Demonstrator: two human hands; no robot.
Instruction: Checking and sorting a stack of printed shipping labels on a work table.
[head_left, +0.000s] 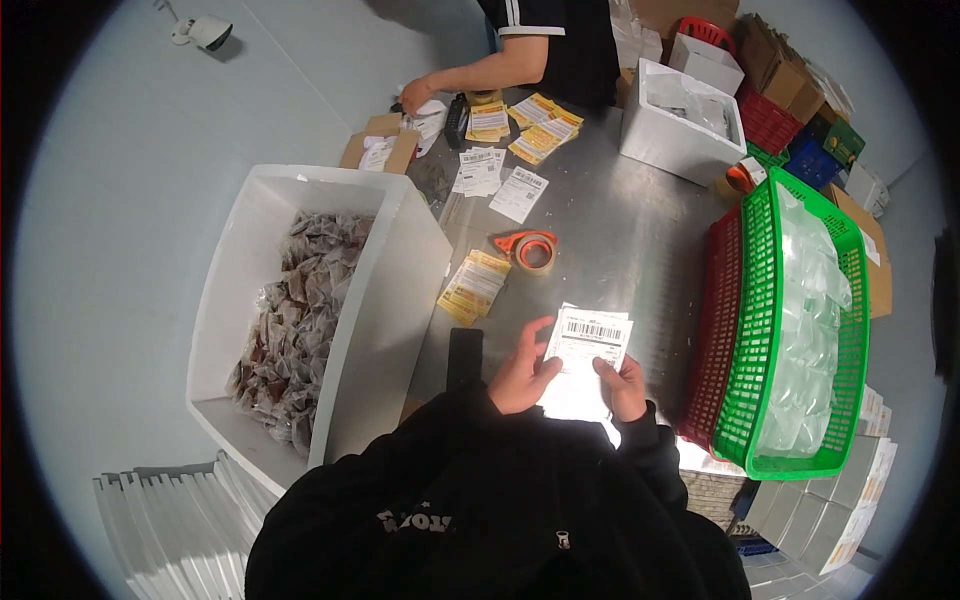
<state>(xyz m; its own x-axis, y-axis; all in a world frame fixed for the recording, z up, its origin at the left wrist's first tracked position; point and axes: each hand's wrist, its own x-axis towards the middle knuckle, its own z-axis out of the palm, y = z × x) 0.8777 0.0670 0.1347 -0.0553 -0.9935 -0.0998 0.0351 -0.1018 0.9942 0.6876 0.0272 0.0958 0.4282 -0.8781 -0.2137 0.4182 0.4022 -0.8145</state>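
Note:
Both my hands are closed on a small stack of white printed shipping labels (590,345) at the near edge of the steel table. My left hand (522,375) grips the left side, thumb on the top sheet and index finger lifted beside it. My right hand (622,385) grips the right side with its thumb on the front. Just beyond lie an orange tape dispenser with a roll (533,250) and a pile of yellow printed slips (473,285). More white labels (518,195) and yellow slips (543,135) are farther up the table (610,240).
A white foam box (390,330) of bagged brown items stands left, a green basket (750,380) of clear bags on a red one (712,300) right. Another foam box (660,140), cartons (775,65) and another person's arm (480,70) are at the back.

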